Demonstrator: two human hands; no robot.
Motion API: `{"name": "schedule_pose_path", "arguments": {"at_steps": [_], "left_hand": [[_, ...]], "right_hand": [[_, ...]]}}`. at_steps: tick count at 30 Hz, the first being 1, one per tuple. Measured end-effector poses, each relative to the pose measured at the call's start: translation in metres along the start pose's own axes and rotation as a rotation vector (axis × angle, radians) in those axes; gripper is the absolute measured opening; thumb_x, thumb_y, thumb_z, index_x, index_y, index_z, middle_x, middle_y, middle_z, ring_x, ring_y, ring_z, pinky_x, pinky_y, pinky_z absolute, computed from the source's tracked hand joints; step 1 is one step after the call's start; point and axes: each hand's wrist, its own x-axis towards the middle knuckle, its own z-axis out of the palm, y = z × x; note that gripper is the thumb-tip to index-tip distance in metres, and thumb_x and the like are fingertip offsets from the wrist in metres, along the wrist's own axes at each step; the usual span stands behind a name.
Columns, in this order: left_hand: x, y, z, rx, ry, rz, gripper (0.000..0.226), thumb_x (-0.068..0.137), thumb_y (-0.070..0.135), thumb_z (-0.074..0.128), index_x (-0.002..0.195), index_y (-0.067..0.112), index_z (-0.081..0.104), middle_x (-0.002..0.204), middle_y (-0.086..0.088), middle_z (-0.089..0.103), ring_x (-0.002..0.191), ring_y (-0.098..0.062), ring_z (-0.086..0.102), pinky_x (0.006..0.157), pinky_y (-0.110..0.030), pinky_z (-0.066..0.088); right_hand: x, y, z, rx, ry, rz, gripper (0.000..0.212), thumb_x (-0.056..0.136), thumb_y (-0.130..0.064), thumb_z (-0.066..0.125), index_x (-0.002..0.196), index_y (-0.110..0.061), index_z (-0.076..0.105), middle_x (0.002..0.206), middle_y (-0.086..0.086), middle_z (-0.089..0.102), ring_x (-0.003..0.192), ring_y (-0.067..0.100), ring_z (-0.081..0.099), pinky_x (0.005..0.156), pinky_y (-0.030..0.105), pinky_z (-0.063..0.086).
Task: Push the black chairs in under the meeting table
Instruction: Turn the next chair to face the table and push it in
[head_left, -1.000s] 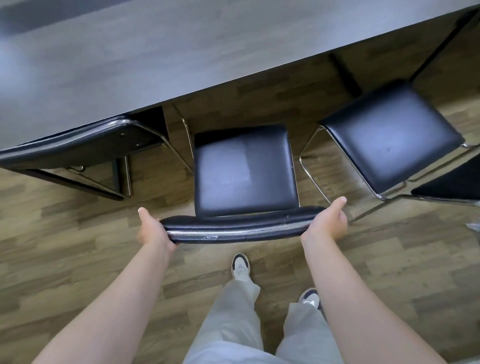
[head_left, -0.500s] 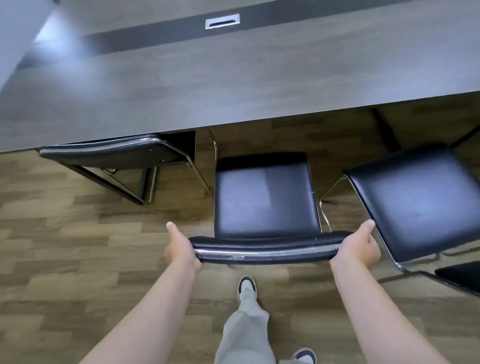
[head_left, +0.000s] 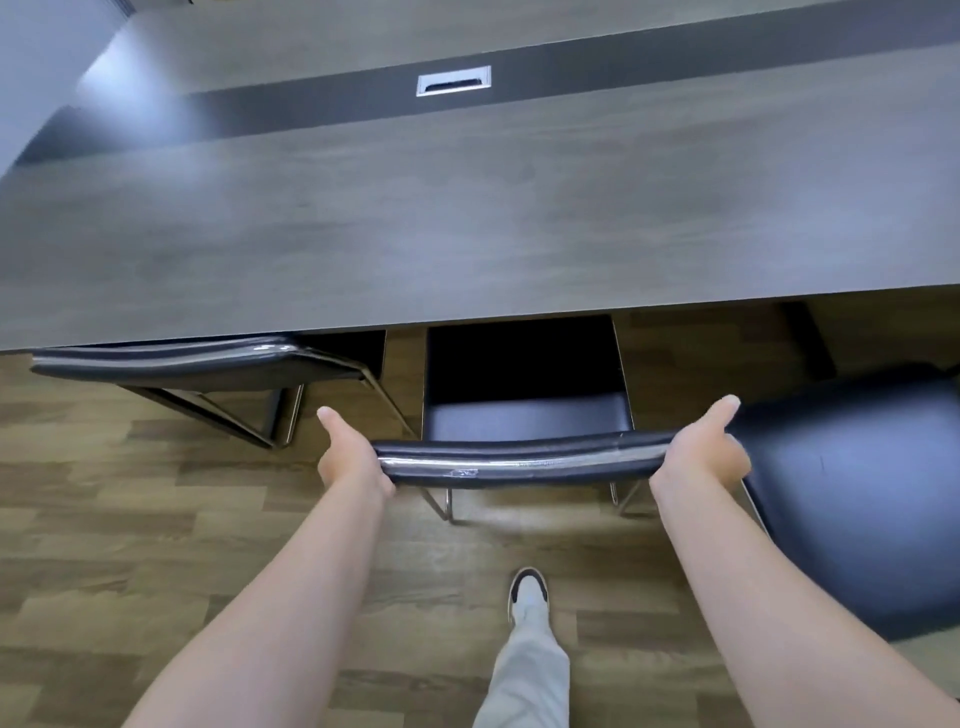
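Note:
A black chair (head_left: 524, 415) with a chrome-trimmed backrest stands right in front of me, its seat partly under the grey meeting table (head_left: 467, 218). My left hand (head_left: 350, 457) grips the left end of the backrest and my right hand (head_left: 701, 452) grips the right end, thumbs pointing forward. To the left, a second black chair (head_left: 171, 364) sits with its backrest at the table edge and its seat hidden under the top. On the right a third black chair (head_left: 857, 493) stands out from the table, its seat fully visible.
Wood-look flooring (head_left: 130, 519) runs under everything. A metal cable port (head_left: 453, 81) sits in the table's dark centre strip. My shoe and trouser leg (head_left: 527, 623) are just behind the held chair. A dark table leg (head_left: 808, 338) stands between the middle and right chairs.
The held chair has slid forward, so the far part of its seat now lies under the table edge. I have stepped closer and the view has tilted up over the tabletop.

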Motion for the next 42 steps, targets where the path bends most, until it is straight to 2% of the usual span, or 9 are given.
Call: {"name": "schedule_pose_path", "arguments": {"at_steps": [3, 7, 12, 18, 23, 31, 35, 38, 42], "left_hand": [[0.013, 0.019, 0.035, -0.029, -0.003, -0.010, 0.077, 0.085, 0.085, 0.049, 0.128, 0.022, 0.052, 0.103, 0.003, 0.057, 0.106, -0.028, 0.066, 0.098, -0.049, 0.059], [0.028, 0.039, 0.071, -0.033, -0.009, 0.004, 0.074, 0.085, 0.087, 0.046, 0.119, 0.021, 0.049, 0.108, -0.001, 0.059, 0.106, -0.035, 0.067, 0.097, -0.055, 0.059], [0.040, 0.061, 0.107, -0.069, -0.020, 0.008, 0.086, 0.086, 0.086, 0.040, 0.142, 0.021, 0.054, 0.116, 0.001, 0.062, 0.111, -0.034, 0.068, 0.099, -0.054, 0.058], [0.048, 0.077, 0.136, -0.109, -0.030, 0.022, 0.076, 0.091, 0.082, 0.033, 0.135, 0.025, 0.055, 0.119, 0.002, 0.064, 0.097, -0.029, 0.065, 0.102, -0.053, 0.057], [0.063, 0.079, 0.139, -0.081, -0.034, 0.015, 0.082, 0.088, 0.083, 0.037, 0.144, 0.025, 0.052, 0.137, 0.000, 0.062, 0.115, -0.034, 0.065, 0.104, -0.055, 0.054], [0.066, 0.089, 0.150, -0.084, -0.084, 0.039, 0.057, 0.098, 0.072, 0.041, 0.123, 0.022, 0.051, 0.123, -0.005, 0.066, 0.104, -0.034, 0.069, 0.098, -0.056, 0.058], [0.063, 0.086, 0.147, -0.070, -0.104, 0.047, 0.059, 0.096, 0.073, 0.041, 0.124, 0.022, 0.053, 0.125, -0.007, 0.066, 0.104, -0.038, 0.069, 0.096, -0.061, 0.058], [0.061, 0.086, 0.146, -0.071, -0.114, 0.060, 0.057, 0.096, 0.071, 0.041, 0.123, 0.022, 0.052, 0.128, -0.008, 0.066, 0.106, -0.038, 0.069, 0.097, -0.062, 0.058], [0.058, 0.084, 0.149, -0.054, -0.096, 0.057, 0.051, 0.101, 0.068, 0.039, 0.120, 0.022, 0.052, 0.125, -0.006, 0.066, 0.105, -0.036, 0.069, 0.095, -0.063, 0.058]], "right_hand": [[0.011, -0.020, 0.038, -0.018, -0.009, -0.002, 0.080, 0.092, -0.077, 0.042, 0.136, -0.013, 0.059, 0.135, 0.005, 0.067, 0.119, 0.035, 0.063, 0.105, 0.054, 0.051], [0.018, -0.044, 0.078, 0.009, -0.031, 0.004, 0.088, 0.092, -0.079, 0.041, 0.147, -0.011, 0.051, 0.146, 0.008, 0.060, 0.128, 0.036, 0.060, 0.108, 0.053, 0.050], [0.025, -0.068, 0.117, 0.032, -0.044, -0.011, 0.093, 0.088, -0.083, 0.038, 0.147, -0.012, 0.051, 0.143, 0.008, 0.062, 0.126, 0.035, 0.061, 0.107, 0.054, 0.051], [0.033, -0.086, 0.144, 0.055, -0.068, 0.016, 0.083, 0.094, -0.079, 0.041, 0.144, -0.013, 0.052, 0.134, 0.005, 0.065, 0.117, 0.029, 0.064, 0.100, 0.045, 0.055], [0.032, -0.080, 0.148, 0.067, -0.063, 0.014, 0.080, 0.096, -0.076, 0.041, 0.144, -0.014, 0.052, 0.128, 0.003, 0.066, 0.112, 0.026, 0.066, 0.096, 0.041, 0.057], [0.030, -0.082, 0.150, 0.063, -0.110, -0.029, 0.069, 0.101, -0.068, 0.043, 0.149, -0.018, 0.051, 0.135, 0.003, 0.065, 0.119, 0.026, 0.064, 0.101, 0.044, 0.056], [0.032, -0.085, 0.148, 0.053, -0.112, -0.029, 0.064, 0.101, -0.066, 0.044, 0.137, -0.015, 0.058, 0.121, 0.002, 0.067, 0.109, 0.026, 0.065, 0.095, 0.043, 0.055], [0.032, -0.087, 0.146, 0.044, -0.122, -0.024, 0.046, 0.103, -0.062, 0.045, 0.108, -0.019, 0.061, 0.098, -0.001, 0.065, 0.098, 0.023, 0.067, 0.086, 0.039, 0.056], [0.031, -0.092, 0.141, 0.062, -0.106, -0.018, 0.039, 0.104, -0.059, 0.047, 0.082, -0.027, 0.054, 0.093, 0.000, 0.064, 0.091, 0.020, 0.066, 0.086, 0.037, 0.058]]}}
